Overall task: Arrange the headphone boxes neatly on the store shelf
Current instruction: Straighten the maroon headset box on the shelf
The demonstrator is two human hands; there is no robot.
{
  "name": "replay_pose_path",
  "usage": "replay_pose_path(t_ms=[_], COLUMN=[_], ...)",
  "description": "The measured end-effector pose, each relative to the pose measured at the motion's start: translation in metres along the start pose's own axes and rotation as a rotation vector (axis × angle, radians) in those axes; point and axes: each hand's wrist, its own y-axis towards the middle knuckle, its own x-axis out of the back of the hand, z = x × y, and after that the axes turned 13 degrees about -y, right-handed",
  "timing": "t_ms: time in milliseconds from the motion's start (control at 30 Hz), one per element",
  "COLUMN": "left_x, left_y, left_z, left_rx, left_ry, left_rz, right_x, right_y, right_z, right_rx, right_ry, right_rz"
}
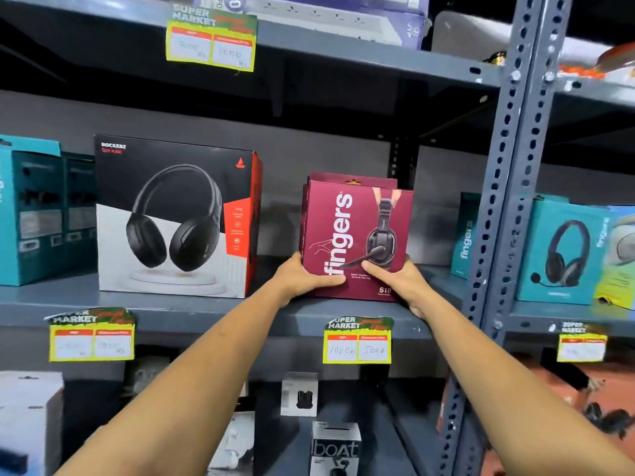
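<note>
Box in hand: both hands are gripping the front maroon Fingers headset box [355,235] at its lower corners, its base sitting at the front edge of the middle shelf [192,312].
Left hand [304,274]: fingers are wrapping the lower left corner, thumb lying across the front face.
Right hand [395,280]: fingers are closing round the lower right corner, thumb pressing on the front.
Behind it: a second maroon box [319,176] is standing just behind, its top edge showing.
Already placed: the black Rockerz headphone box [177,218] is standing upright and facing out, well apart to the left; teal boxes [31,211] are sitting at the far left.
Progress: seemingly midway, with the maroon box facing forward but tilting slightly.
Left to do: probably squaring it against the box behind and closing the gap toward the Rockerz box.
Right bay: a teal Fingers box [563,252] beyond the upright post [508,159] is leaning unevenly and may need straightening.
</note>
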Motion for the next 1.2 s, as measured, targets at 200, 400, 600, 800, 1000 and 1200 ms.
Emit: replay_pose_path(t_ms=[200,400,600,800,1000,1200], left_x=[-0.001,0.002,-0.001,0.0,0.0,0.001], left_y=[0.0,-0.002,-0.004,-0.005,-0.011,-0.013], left_z=[0.007,0.006,0.003,0.006,0.004,0.003], left_rx=[-0.008,-0.029,-0.049,-0.069,-0.11,-0.115], left_ry=[-0.022,0.014,0.04,0.048,0.093,0.121], left_rz=[-0.029,-0.025,-0.019,-0.013,-0.021,-0.007], right_x=[-0.003,-0.003,0.0,0.002,0.001,0.001], right_y=[0.001,0.0,0.001,-0.001,-0.002,-0.006], right_z=[-0.007,-0.007,-0.006,-0.006,-0.004,-0.002], right_rx=[0.007,-0.046,-0.063,-0.064,-0.074,-0.073], right_ry=[-0.03,0.066,0.119,0.087,0.1,0.084], right_rz=[0.068,0.034,0.059,0.091,0.08,0.071])
